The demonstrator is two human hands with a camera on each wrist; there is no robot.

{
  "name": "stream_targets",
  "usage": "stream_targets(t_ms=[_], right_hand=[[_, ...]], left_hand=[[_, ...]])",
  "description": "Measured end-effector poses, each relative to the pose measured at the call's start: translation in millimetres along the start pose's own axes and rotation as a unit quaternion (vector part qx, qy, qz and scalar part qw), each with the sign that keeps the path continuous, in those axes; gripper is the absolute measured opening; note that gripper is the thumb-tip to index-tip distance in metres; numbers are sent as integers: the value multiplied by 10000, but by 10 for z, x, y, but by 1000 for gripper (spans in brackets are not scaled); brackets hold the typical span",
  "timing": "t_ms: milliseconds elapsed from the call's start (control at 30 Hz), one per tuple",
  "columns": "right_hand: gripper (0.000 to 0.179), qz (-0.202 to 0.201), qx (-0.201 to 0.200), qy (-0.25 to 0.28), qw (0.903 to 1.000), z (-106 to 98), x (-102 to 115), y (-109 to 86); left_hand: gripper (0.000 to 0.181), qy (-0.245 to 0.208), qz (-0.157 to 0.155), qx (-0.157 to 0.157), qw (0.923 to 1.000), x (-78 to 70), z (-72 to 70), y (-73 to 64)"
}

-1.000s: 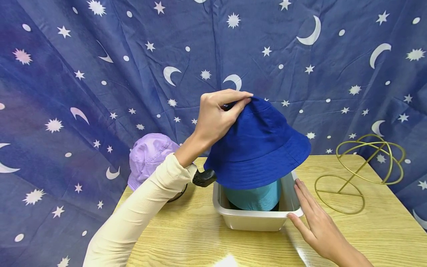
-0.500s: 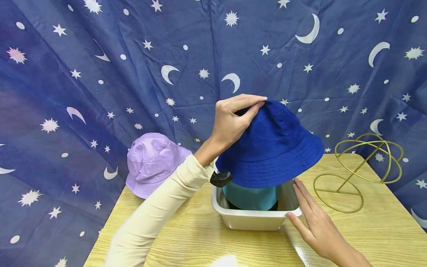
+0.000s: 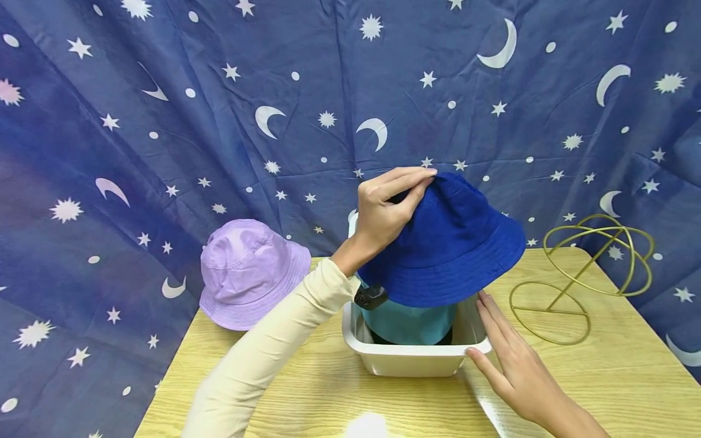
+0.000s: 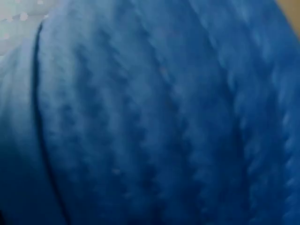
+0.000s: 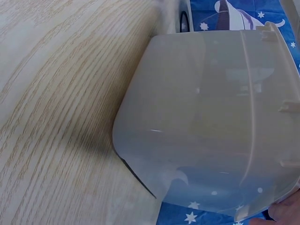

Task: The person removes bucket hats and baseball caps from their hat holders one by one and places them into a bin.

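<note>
My left hand (image 3: pixel 386 210) pinches the crown of a royal blue bucket hat (image 3: pixel 449 249) and holds it, brim down and tilted, over a white plastic bin (image 3: pixel 416 362). In the left wrist view the hat's stitched brim (image 4: pixel 159 117) fills nearly everything. Inside the bin sits a teal hat (image 3: pixel 411 325), with something black beneath it; the blue brim hides its upper part. My right hand (image 3: pixel 520 371) rests on the bin's near right corner, fingers extended along the rim and thumb at the front. From the right wrist, the bin's side wall (image 5: pixel 197 117) shows against the wooden table.
A lavender bucket hat (image 3: pixel 249 274) is perched at the table's left, behind my left sleeve. To the right stands a gold wire hat stand (image 3: pixel 566 295) with a round base. Behind the wooden table (image 3: pixel 306 389) hangs a blue curtain (image 3: pixel 230 121) with stars and moons.
The blue hat and my left hand have shifted right, then dipped slightly. More of the lavender hat shows now. My right hand has stayed on the bin.
</note>
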State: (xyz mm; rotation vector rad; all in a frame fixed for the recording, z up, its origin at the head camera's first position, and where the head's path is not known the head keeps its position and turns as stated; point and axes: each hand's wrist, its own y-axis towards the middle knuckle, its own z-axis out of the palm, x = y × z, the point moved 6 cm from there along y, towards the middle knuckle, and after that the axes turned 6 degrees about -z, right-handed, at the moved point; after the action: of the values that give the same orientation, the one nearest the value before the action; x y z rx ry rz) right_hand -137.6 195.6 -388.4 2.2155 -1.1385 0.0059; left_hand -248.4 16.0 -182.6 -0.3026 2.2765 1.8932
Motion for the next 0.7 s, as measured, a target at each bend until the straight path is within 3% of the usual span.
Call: stream_targets(t_ms=[133, 333, 533, 700], right_hand=[[73, -15, -9, 45, 10000, 10, 7, 10], [74, 199, 86, -10, 9998, 22, -12, -6], [73, 157, 60, -65, 9998, 17, -8, -12], [73, 169, 66, -75, 9998, 24, 2, -2]], left_hand=[[13, 17, -164, 291, 9994, 175, 48, -150], [11, 1, -325, 455, 9984, 35, 21, -227], [11, -175, -610, 361, 9973, 37, 60, -273], [11, -317, -765, 458, 9955, 46, 117, -327]])
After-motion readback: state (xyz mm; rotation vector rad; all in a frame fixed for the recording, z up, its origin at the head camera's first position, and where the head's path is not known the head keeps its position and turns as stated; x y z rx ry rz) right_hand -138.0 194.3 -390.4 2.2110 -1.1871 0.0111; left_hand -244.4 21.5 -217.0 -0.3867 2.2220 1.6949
